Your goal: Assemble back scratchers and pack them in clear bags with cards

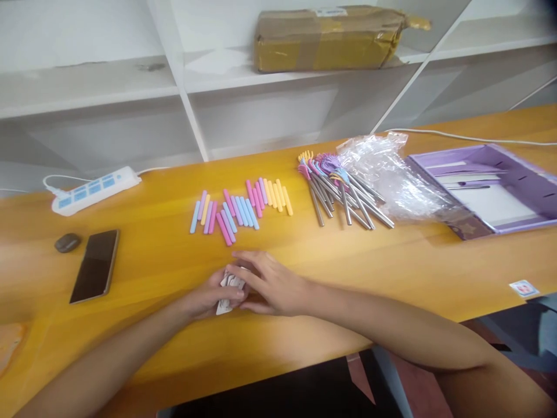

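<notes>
In our left hand [206, 299] we hold a small bunch of white papers [224, 305] above the near part of the wooden counter [374, 264], the fingers clamped on them with the thumb across the front. Our right hand [281, 287] comes in from the other side, its fingers apart and curved over the papers, the fingertips at their upper edge; we cannot tell how firmly they press.

Beyond our hands, colored sticks [230, 219] in pink, purple, blue and yellow lie side by side in an uneven row. To the right of them we see a heap of metal rods [364, 212] with colorful hand-shaped heads, and a crumpled clear plastic bag [391, 180] just beside it, reaching toward an open purple box [528, 180] with papers and a dark slim item inside.

On our left lie a phone [94, 266], a small dark object [67, 242] near it and a white power strip [96, 190] with its cable. A small sticker [524, 288] is on the counter's near edge at the right. Behind the counter, a taped brown parcel [328, 40] rests on a white shelf [226, 75]
</notes>
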The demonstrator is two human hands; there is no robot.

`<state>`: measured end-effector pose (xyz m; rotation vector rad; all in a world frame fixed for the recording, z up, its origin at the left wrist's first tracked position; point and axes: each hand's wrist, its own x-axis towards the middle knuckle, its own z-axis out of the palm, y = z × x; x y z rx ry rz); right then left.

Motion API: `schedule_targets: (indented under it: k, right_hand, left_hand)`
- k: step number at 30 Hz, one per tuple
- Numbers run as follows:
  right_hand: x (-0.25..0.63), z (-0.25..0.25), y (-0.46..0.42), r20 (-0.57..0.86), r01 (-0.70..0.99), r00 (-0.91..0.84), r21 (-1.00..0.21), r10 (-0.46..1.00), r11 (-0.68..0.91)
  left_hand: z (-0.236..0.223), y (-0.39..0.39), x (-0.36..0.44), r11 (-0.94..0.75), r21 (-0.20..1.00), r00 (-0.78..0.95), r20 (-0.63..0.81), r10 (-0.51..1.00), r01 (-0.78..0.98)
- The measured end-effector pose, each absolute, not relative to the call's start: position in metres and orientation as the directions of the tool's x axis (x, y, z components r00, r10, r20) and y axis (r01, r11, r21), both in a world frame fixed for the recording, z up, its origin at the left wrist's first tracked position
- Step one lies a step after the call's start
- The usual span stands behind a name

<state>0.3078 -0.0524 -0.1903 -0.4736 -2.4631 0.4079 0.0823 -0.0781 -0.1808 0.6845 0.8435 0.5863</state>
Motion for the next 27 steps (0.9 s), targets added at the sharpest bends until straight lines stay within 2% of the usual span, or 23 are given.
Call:
schedule_targets:
  k: [9, 11, 15, 18, 23, 27]
  right_hand:
    - [0.304, -0.191, -0.052, 0.491, 0.184, -0.759, -0.468, 0.427, 0.865]
    - [0.301, -0.191, -0.055, 0.501, 0.180, -0.735, -0.507, 0.458, 0.843]
    - [0.295, -0.193, -0.062, 0.545, 0.174, -0.670, -0.544, 0.504, 0.821]
    - [0.293, -0.195, -0.063, 0.547, 0.157, -0.678, -0.544, 0.491, 0.824]
    - [0.295, -0.197, -0.059, 0.597, 0.138, -0.670, -0.484, 0.441, 0.864]
    - [0.297, -0.192, -0.059, 0.585, 0.168, -0.726, -0.361, 0.362, 0.918]
  left_hand:
    - [-0.182, -0.071, 0.086, 0.691, 0.694, 0.669, -0.419, 0.614, -0.199]
    - [-0.182, -0.075, 0.092, 0.667, 0.706, 0.629, -0.410, 0.660, -0.238]
    - [-0.180, -0.090, 0.108, 0.608, 0.740, 0.411, -0.478, 0.776, -0.287]
    - [-0.178, -0.096, 0.114, 0.614, 0.727, 0.420, -0.476, 0.773, -0.307]
    - [-0.176, -0.091, 0.109, 0.598, 0.739, 0.539, -0.382, 0.751, -0.310]
    - [-0.177, -0.090, 0.109, 0.544, 0.778, 0.524, -0.335, 0.783, -0.315]
